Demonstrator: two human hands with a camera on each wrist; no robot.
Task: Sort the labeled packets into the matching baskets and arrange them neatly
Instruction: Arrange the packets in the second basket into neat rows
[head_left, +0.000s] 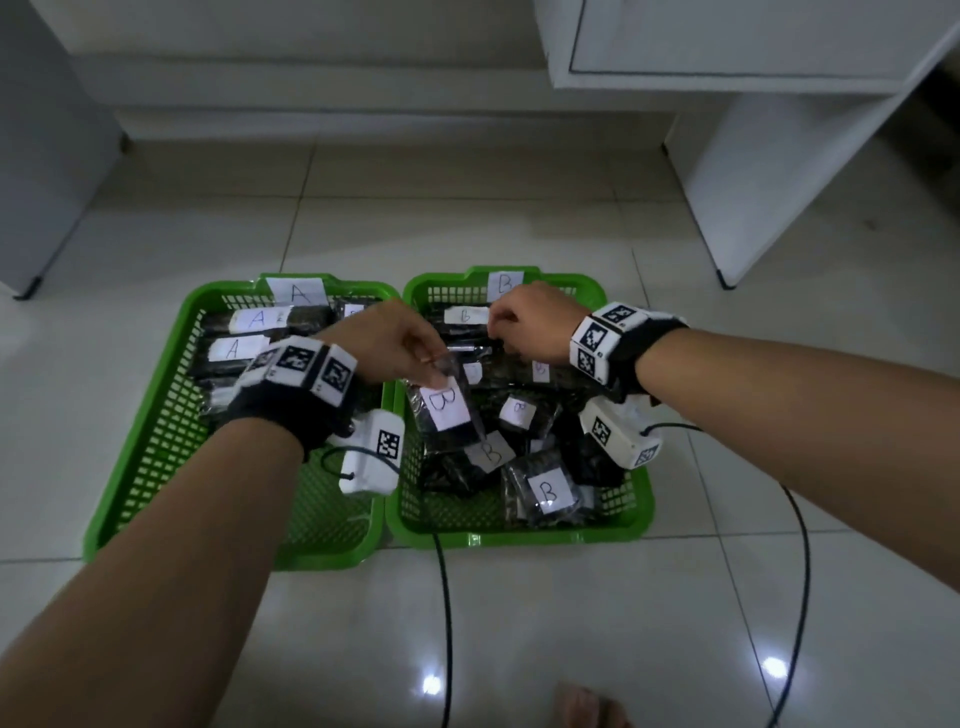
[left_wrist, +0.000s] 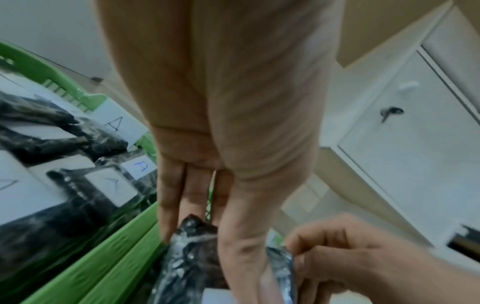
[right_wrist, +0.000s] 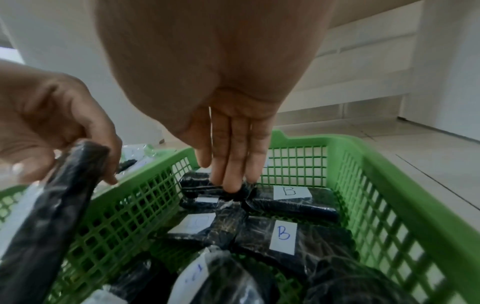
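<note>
Left hand (head_left: 395, 338) pinching a B packet (head_left: 441, 410) above the baskets; right hand (head_left: 530, 322) fingertips down on another packet (right_wrist: 207, 185)

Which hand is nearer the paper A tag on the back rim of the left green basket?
Left. The left hand hovers just right of the paper A tag, pinching a dark plastic-wrapped packet labeled B. The right hand is farther right, over the right green mesh basket.
</note>
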